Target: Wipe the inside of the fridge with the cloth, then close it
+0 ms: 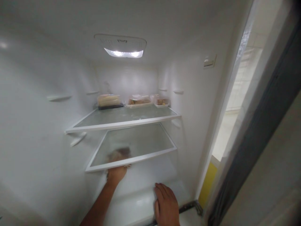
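I look into an open, lit fridge. My left hand (116, 173) grips the front edge of the lower glass shelf (141, 141) from underneath, its fingers showing blurred through the glass. That shelf sits tilted, its left front corner lower than the right. My right hand (166, 205) rests flat on the white ledge (134, 207) below it, fingers closed together and holding nothing. The upper glass shelf (122, 121) lies level above.
At the back of the upper shelf stand three food packs: a tray on a black base (109, 101), a middle tray (138, 101), a small box (161, 101). The fridge lamp (123, 52) glows overhead. The door frame (258, 131) runs down the right.
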Demonstrator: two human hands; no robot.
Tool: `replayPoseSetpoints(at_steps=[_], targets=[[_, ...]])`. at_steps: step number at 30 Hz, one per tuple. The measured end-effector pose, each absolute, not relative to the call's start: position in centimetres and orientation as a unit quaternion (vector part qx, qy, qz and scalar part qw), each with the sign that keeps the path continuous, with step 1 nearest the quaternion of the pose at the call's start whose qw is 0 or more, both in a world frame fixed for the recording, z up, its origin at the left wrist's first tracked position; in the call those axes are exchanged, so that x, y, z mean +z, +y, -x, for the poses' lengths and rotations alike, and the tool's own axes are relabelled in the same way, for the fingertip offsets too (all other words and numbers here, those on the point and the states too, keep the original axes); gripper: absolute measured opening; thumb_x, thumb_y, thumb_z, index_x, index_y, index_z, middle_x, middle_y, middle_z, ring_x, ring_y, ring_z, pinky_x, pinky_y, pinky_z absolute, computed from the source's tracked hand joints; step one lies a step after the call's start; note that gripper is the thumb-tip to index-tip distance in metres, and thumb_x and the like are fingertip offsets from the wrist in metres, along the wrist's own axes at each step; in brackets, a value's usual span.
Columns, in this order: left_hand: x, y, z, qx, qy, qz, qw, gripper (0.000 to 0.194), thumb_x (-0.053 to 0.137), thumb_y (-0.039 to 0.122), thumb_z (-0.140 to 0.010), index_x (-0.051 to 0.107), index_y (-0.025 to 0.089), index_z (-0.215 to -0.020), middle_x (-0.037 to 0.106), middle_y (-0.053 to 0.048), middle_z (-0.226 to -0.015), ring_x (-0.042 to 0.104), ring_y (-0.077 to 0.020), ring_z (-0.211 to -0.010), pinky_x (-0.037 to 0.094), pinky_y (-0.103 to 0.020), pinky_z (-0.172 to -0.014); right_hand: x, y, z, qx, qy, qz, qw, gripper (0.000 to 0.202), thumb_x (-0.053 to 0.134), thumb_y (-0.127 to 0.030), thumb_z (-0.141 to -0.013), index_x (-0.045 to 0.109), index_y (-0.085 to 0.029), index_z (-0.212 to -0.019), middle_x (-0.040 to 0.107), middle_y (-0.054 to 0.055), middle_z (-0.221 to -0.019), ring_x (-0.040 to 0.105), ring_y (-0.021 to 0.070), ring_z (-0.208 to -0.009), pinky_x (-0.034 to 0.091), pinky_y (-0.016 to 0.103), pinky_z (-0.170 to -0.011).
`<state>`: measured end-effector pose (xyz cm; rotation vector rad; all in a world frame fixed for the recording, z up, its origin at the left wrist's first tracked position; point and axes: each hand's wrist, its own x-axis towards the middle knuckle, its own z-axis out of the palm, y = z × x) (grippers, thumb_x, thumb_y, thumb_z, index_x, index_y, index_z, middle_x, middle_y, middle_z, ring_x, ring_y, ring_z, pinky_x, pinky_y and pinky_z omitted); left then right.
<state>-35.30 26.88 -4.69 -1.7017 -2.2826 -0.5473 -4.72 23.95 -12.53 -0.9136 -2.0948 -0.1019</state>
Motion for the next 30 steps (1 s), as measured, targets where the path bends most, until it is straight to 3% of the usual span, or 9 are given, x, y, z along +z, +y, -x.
replayPoseSetpoints(at_steps=[2,5,7,10,14,20,24,28,30], targets=[[-4.0,27.4,32.6,-0.168,-0.785,0.588,0.099,0.042,0.049,0.021,-0.084,0.067,0.015,-0.122,0.062,-0.017,-0.136,0.043,-0.0406,-0.138,0.019,-0.061,-0.12,-12.6,24.1,4.6,-0.03,-0.838,0.342,0.424,0.047,0.054,-0.011,-0.073,0.065,-0.028,-0.115,0.072,-0.003,-0.123,0.068,0.0162,-0.11,0.054,0.031,-0.097],[-3.7,29.0,26.6,-0.14,-0.762,0.631,0.041,0.047,0.051,0.018,-0.079,0.068,0.021,-0.122,0.069,-0.012,-0.127,0.056,-0.0348,-0.126,0.035,-0.054,-0.113,-12.8,24.0,4.4,-0.022,-0.847,0.316,0.427,0.042,0.054,-0.01,-0.074,0.067,-0.028,-0.11,0.073,-0.004,-0.12,0.068,0.0149,-0.109,0.054,0.029,-0.096],[-4.2,30.1,21.9,-0.131,-0.734,0.666,-0.002,0.055,0.052,0.022,-0.079,0.061,0.029,-0.132,0.066,-0.008,-0.135,0.056,-0.033,-0.127,0.039,-0.055,-0.109,-13.2,23.7,3.9,-0.034,-0.848,0.325,0.418,0.042,0.054,-0.01,-0.074,0.068,-0.028,-0.11,0.073,-0.002,-0.122,0.067,0.017,-0.114,0.054,0.032,-0.097],[-5.1,31.0,15.5,-0.129,-0.698,0.703,-0.046,0.056,0.055,0.034,-0.08,0.056,0.034,-0.136,0.054,-0.004,-0.149,0.043,-0.0334,-0.14,0.034,-0.059,-0.112,-15.1,23.0,2.4,-0.087,-0.831,0.363,0.413,0.041,0.055,-0.015,-0.076,0.068,-0.031,-0.111,0.071,-0.002,-0.126,0.065,0.0235,-0.119,0.051,0.042,-0.099],[-5.1,29.9,11.8,-0.137,-0.686,0.709,-0.086,0.061,0.051,0.037,-0.082,0.051,0.026,-0.142,0.046,-0.013,-0.154,0.036,-0.0395,-0.143,0.025,-0.067,-0.112,-18.3,22.0,-0.4,-0.114,-0.774,0.461,0.418,0.035,0.049,-0.02,-0.084,0.068,-0.029,-0.112,0.069,0.001,-0.129,0.062,0.0277,-0.122,0.046,0.048,-0.101],[-3.9,23.8,14.3,-0.145,-0.65,0.741,-0.085,0.063,0.056,0.036,-0.077,0.052,0.031,-0.14,0.051,-0.01,-0.15,0.042,-0.0394,-0.136,0.032,-0.067,-0.106,-18.8,21.6,-1.5,-0.118,-0.783,0.455,0.407,0.036,0.054,-0.031,-0.088,0.063,-0.026,-0.122,0.066,0.005,-0.134,0.059,0.0294,-0.125,0.049,0.048,-0.098],[-3.6,18.7,18.6,-0.143,-0.688,0.707,-0.078,0.059,0.058,0.039,-0.078,0.055,0.034,-0.137,0.049,-0.008,-0.152,0.041,-0.0356,-0.139,0.032,-0.059,-0.111,-17.5,21.0,-0.9,-0.07,-0.773,0.465,0.426,0.036,0.049,-0.03,-0.091,0.061,-0.024,-0.125,0.065,0.007,-0.136,0.056,0.0287,-0.128,0.048,0.05,-0.102],[-3.5,13.6,24.4,-0.134,-0.768,0.626,-0.018,0.06,0.058,0.028,-0.077,0.058,0.023,-0.136,0.051,-0.014,-0.147,0.045,-0.0302,-0.136,0.032,-0.042,-0.116,-16.9,20.2,-0.9,-0.032,-0.769,0.461,0.442,0.038,0.048,-0.028,-0.091,0.06,-0.024,-0.127,0.063,0.007,-0.137,0.053,0.0283,-0.133,0.049,0.051,-0.104],[-3.2,11.3,26.7,-0.099,-0.8,0.592,0.018,0.059,0.055,0.021,-0.077,0.059,0.022,-0.136,0.054,-0.014,-0.144,0.048,-0.0307,-0.134,0.034,-0.044,-0.114,-16.8,20.0,-0.9,-0.009,-0.769,0.464,0.439,0.039,0.048,-0.026,-0.09,0.059,-0.024,-0.128,0.061,0.006,-0.14,0.05,0.0284,-0.135,0.05,0.051,-0.105]])
